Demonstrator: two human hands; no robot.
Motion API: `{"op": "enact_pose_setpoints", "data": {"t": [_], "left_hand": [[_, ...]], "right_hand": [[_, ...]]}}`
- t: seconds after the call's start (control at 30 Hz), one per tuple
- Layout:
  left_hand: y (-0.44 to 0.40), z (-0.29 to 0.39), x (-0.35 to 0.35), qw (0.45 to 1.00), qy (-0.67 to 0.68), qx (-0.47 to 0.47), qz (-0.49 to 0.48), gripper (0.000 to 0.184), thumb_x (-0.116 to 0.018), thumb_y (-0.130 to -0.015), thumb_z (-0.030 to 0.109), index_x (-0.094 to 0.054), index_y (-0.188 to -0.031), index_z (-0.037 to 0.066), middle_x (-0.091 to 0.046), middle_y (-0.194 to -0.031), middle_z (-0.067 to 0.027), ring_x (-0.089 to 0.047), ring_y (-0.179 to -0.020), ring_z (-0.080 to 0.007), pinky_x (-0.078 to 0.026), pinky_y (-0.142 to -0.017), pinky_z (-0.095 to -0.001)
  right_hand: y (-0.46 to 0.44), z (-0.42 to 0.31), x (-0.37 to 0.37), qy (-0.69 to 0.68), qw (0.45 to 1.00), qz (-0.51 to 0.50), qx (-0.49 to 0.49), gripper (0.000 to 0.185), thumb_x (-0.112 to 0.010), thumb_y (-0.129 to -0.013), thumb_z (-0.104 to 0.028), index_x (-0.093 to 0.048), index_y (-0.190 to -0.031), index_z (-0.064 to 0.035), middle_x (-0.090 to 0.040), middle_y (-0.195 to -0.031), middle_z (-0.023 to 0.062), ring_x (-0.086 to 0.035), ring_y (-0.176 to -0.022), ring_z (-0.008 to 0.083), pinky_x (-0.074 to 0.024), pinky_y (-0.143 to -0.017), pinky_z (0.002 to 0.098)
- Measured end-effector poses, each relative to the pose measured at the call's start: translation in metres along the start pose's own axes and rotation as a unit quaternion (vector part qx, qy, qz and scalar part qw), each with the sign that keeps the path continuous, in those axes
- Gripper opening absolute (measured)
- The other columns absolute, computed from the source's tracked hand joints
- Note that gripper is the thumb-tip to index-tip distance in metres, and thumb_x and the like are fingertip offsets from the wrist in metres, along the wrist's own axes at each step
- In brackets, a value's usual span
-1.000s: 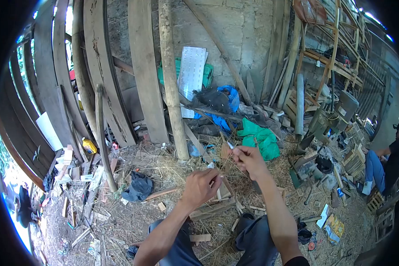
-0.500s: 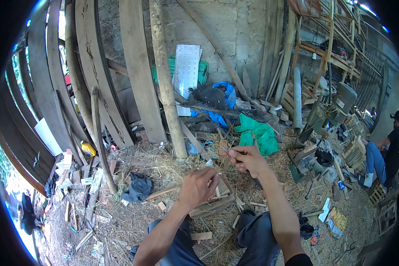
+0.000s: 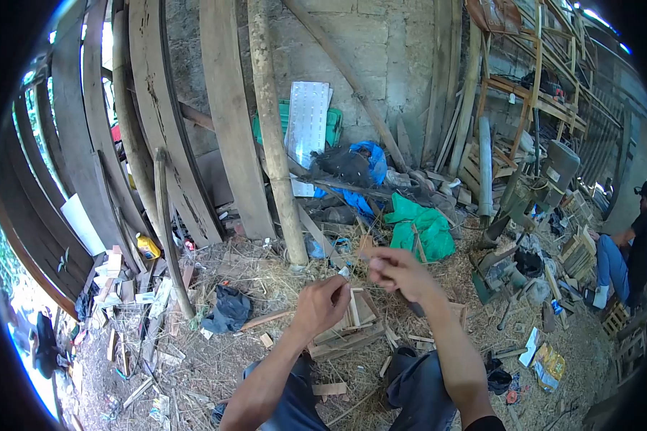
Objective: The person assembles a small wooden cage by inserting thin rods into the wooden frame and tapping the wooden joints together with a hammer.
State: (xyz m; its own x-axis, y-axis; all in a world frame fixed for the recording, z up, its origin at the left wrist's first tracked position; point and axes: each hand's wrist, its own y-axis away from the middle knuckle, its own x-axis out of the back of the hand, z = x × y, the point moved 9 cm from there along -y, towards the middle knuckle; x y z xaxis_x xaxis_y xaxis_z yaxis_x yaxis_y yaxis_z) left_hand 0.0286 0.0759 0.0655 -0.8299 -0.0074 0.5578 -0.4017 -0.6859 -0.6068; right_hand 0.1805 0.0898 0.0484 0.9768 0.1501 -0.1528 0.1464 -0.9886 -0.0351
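Observation:
My left hand (image 3: 322, 307) is closed, thumb and fingers pressed together, above a small wooden frame (image 3: 349, 342) on the ground between my feet. A small white bit (image 3: 343, 272) shows at its fingertips; whether it is held I cannot tell. To the right and a little higher, my right hand (image 3: 401, 274) has its fingers curled in a grip. Below that palm sticks out the dark end of a tool (image 3: 415, 309), its kind hidden by the hand. The two hands are apart. Behind them lies a green plastic bag (image 3: 428, 233).
Planks (image 3: 230, 129) and a pole (image 3: 269, 136) lean at the back left. A black plastic bag (image 3: 226, 310) and a yellow bottle (image 3: 148, 247) lie left. At right stands a dark metal machine (image 3: 553, 172); a seated person (image 3: 618, 251) is at the far right. Straw and wood scraps cover the ground.
My right hand has turned and lowered slightly, coming a little nearer my body. My left hand has shifted slightly down. The whole view has tilted up a little.

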Motion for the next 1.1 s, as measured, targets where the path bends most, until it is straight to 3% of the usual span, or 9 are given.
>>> {"op": "enact_pose_setpoints", "data": {"t": [0.07,0.4,0.47,0.5,0.6,0.73,0.83,0.97,1.1], "left_hand": [[-0.001,0.007,-0.001,1.000,0.008,-0.006,0.003,0.011,-0.060,-0.085,0.008,-0.057,-0.078,0.001,-0.053,-0.061,-0.0136,-0.055,-0.053,-0.0284,-0.043,-0.052,-0.0373],[0.000,0.009,-0.003,0.994,0.109,0.007,-0.013,0.016,-0.057,-0.088,0.008,-0.054,-0.077,-0.002,-0.051,-0.061,-0.0124,-0.051,-0.053,-0.0229,-0.041,-0.052,-0.0344],[0.007,0.008,-0.003,0.992,0.120,0.002,-0.027,0.017,-0.056,-0.089,0.009,-0.054,-0.077,-0.002,-0.050,-0.060,-0.0122,-0.051,-0.053,-0.0218,-0.041,-0.052,-0.0340],[0.008,0.009,-0.005,0.991,0.128,-0.004,-0.042,0.018,-0.055,-0.090,0.010,-0.053,-0.077,-0.002,-0.050,-0.060,-0.0121,-0.050,-0.053,-0.0207,-0.040,-0.052,-0.0337],[0.006,-0.001,-0.001,0.987,0.147,0.051,-0.042,0.020,-0.053,-0.093,0.012,-0.052,-0.078,-0.001,-0.048,-0.060,-0.0120,-0.048,-0.054,-0.0184,-0.039,-0.052,-0.0328],[0.005,-0.013,-0.005,0.984,0.143,0.084,-0.057,0.021,-0.052,-0.094,0.014,-0.053,-0.079,-0.001,-0.048,-0.060,-0.0111,-0.046,-0.055,-0.0167,-0.038,-0.053,-0.0326],[0.003,-0.002,-0.012,0.989,0.134,0.047,-0.050,0.020,-0.053,-0.094,0.014,-0.054,-0.083,-0.003,-0.049,-0.061,-0.0154,-0.048,-0.051,-0.0238,-0.039,-0.051,-0.0358],[0.002,0.004,-0.012,0.989,0.131,0.041,-0.050,0.018,-0.054,-0.094,0.014,-0.056,-0.085,-0.002,-0.050,-0.061,-0.0151,-0.049,-0.052,-0.0236,-0.040,-0.051,-0.0357],[0.003,-0.002,-0.018,0.983,0.153,0.069,-0.078,0.017,-0.054,-0.093,0.014,-0.056,-0.085,-0.001,-0.050,-0.061,-0.0142,-0.049,-0.052,-0.0234,-0.040,-0.052,-0.0350]], "right_hand": [[-0.002,0.005,-0.011,0.010,0.999,-0.042,-0.018,0.024,-0.058,-0.094,-0.015,-0.063,-0.111,0.0013,-0.056,-0.072,-0.0010,-0.039,-0.050,0.0036,-0.0296,-0.045,0.0186],[-0.015,0.012,0.022,-0.025,0.999,0.040,-0.019,0.022,-0.059,-0.093,-0.015,-0.064,-0.103,0.0036,-0.053,-0.069,-0.0030,-0.035,-0.049,0.0027,-0.0260,-0.043,0.0185],[-0.014,-0.003,0.063,-0.091,0.981,0.161,0.062,0.023,-0.058,-0.094,-0.017,-0.063,-0.104,0.0028,-0.051,-0.070,-0.0036,-0.035,-0.049,0.0027,-0.0238,-0.043,0.0186],[-0.014,-0.007,0.084,-0.081,0.979,0.170,0.085,0.024,-0.057,-0.094,-0.017,-0.062,-0.108,0.0022,-0.051,-0.072,-0.0032,-0.035,-0.050,0.0027,-0.0226,-0.043,0.0189],[-0.004,-0.010,0.076,-0.088,0.988,0.113,0.058,0.025,-0.056,-0.095,-0.018,-0.061,-0.110,0.0017,-0.051,-0.073,-0.0025,-0.035,-0.051,0.0027,-0.0227,-0.043,0.0188],[0.002,-0.009,0.003,-0.051,0.999,0.001,0.009,0.026,-0.056,-0.095,-0.016,-0.060,-0.114,0.0013,-0.051,-0.071,-0.0027,-0.036,-0.051,0.0030,-0.0250,-0.044,0.0183],[-0.002,0.002,-0.022,0.009,0.997,-0.075,0.001,0.024,-0.056,-0.095,-0.015,-0.061,-0.110,0.0027,-0.051,-0.070,-0.0014,-0.036,-0.052,0.0050,-0.0271,-0.045,0.0198],[-0.009,0.002,0.003,-0.047,0.999,0.001,-0.010,0.021,-0.057,-0.094,-0.014,-0.064,-0.102,0.0050,-0.054,-0.071,-0.0019,-0.037,-0.052,0.0030,-0.0272,-0.045,0.0187],[-0.008,0.001,0.013,-0.026,1.000,0.006,-0.013,0.021,-0.057,-0.094,-0.014,-0.063,-0.100,0.0053,-0.055,-0.072,-0.0017,-0.037,-0.051,0.0035,-0.0271,-0.045,0.0188]]}}
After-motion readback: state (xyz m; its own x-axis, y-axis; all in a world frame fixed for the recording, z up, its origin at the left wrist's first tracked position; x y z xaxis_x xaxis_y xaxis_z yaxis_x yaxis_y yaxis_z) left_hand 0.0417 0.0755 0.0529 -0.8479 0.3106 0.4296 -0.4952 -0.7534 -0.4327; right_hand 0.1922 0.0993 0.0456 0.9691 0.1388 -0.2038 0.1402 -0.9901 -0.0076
